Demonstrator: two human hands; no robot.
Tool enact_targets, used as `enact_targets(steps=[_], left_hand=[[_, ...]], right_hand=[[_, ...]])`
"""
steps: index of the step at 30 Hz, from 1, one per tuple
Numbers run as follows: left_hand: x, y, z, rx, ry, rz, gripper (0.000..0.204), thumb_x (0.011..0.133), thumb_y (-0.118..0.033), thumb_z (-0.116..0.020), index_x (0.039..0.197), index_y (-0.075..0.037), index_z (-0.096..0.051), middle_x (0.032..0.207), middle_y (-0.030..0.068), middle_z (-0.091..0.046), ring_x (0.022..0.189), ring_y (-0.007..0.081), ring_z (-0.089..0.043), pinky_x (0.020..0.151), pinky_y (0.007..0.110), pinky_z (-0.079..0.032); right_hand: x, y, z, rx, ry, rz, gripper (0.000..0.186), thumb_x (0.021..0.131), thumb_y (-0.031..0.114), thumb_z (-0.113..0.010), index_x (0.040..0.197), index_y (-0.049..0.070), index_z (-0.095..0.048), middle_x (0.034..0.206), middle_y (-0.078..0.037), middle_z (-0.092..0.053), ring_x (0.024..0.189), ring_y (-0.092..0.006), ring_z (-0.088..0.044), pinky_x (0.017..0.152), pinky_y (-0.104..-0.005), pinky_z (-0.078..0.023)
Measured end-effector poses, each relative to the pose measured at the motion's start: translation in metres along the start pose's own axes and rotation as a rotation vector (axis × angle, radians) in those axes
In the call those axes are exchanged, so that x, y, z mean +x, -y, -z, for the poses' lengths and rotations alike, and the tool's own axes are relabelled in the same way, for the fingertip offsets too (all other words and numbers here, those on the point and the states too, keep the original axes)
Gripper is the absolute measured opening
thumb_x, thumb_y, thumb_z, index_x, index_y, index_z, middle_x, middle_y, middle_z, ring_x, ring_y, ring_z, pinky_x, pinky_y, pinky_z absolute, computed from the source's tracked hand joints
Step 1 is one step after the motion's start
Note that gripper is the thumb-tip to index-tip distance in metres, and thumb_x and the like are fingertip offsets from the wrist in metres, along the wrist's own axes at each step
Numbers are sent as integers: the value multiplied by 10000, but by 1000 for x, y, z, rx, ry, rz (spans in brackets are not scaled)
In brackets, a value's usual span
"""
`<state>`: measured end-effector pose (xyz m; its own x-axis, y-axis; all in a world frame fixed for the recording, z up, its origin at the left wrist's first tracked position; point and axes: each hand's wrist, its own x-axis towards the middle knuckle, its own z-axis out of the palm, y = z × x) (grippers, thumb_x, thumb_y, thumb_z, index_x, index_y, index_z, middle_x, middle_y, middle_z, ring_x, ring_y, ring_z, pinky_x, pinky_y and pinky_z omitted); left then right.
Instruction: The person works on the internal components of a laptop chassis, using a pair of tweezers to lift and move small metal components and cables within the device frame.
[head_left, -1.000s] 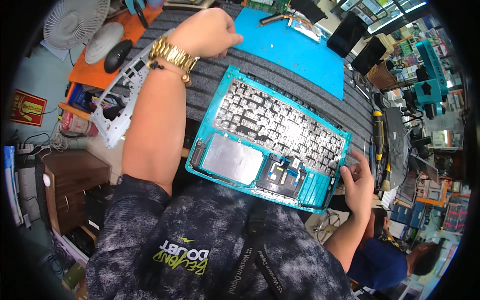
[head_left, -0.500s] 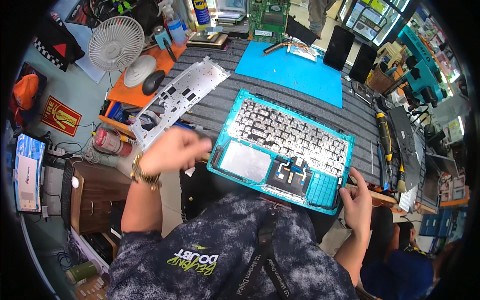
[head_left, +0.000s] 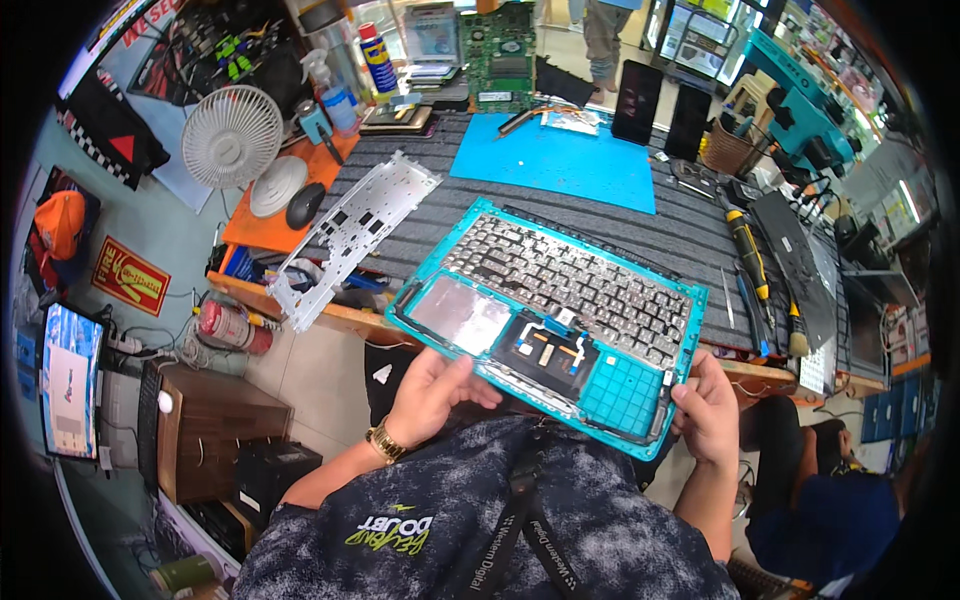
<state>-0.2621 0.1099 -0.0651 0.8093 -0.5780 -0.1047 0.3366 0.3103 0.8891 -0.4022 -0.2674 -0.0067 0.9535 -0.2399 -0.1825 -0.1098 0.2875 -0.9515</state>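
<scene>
A teal laptop top case (head_left: pixel 622 397) is held over my lap at the bench's near edge, its inner side up. It carries a silver keyboard back (head_left: pixel 570 270), a touchpad with ribbon cables (head_left: pixel 545 350) and black wiring along the rim. My left hand (head_left: pixel 432 395) grips the case's near edge left of the middle, thumb near the top rim and fingers underneath. At the right near corner my right hand (head_left: pixel 708 408) pinches the case, thumb on top; its other fingers are partly hidden. Left of the case a perforated silver metal plate (head_left: pixel 352 232) lies across the bench's edge.
Beyond the case is a blue mat (head_left: pixel 550 170) with small parts. Screwdriver (head_left: pixel 748 250) and brush (head_left: pixel 797 335) lie right, beside a dark panel (head_left: pixel 795 265). Fan (head_left: pixel 232 137) and mouse (head_left: pixel 304 206) are left; a green circuit board (head_left: pixel 500 60) stands behind. Another person (head_left: pixel 820 510) sits right.
My left hand has come from beside the case's left end to its near edge and closed on it. The case has shifted slightly left and down; my right hand keeps its hold.
</scene>
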Motion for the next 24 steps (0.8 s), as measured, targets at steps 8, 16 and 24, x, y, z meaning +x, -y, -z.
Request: enact_targets(steps=[8, 16, 24], left_hand=[[50, -73, 5, -251, -61, -277, 494, 1226, -266, -486, 1630, 16, -524, 1570, 162, -703, 1470, 325, -667, 1255, 532, -521], [148, -187, 37, -27, 54, -265, 501, 1273, -335, -446, 1608, 8, -589, 1454, 142, -778, 1219, 263, -806, 1029, 418, -667], [239, -196, 3, 504, 138, -44, 394, 1199, -287, -653, 1412, 36, -730, 1262, 81, -822, 1071, 139, -790, 978, 338, -655]], right_hand=[[-14, 4, -16, -43, 244, 60, 421, 1027, -6, -820, 1384, -11, -597, 967, -35, -728, 853, -85, -677, 761, -246, -510], [14, 34, 37, -781, -187, 134, 388, 1053, 158, -828, 1329, -9, -612, 844, -35, -662, 772, -122, -606, 723, -325, -497], [79, 27, 57, -1155, -391, 346, 320, 1031, 38, -668, 1336, -56, -646, 1115, -300, -791, 1092, -494, -770, 992, -539, -594]])
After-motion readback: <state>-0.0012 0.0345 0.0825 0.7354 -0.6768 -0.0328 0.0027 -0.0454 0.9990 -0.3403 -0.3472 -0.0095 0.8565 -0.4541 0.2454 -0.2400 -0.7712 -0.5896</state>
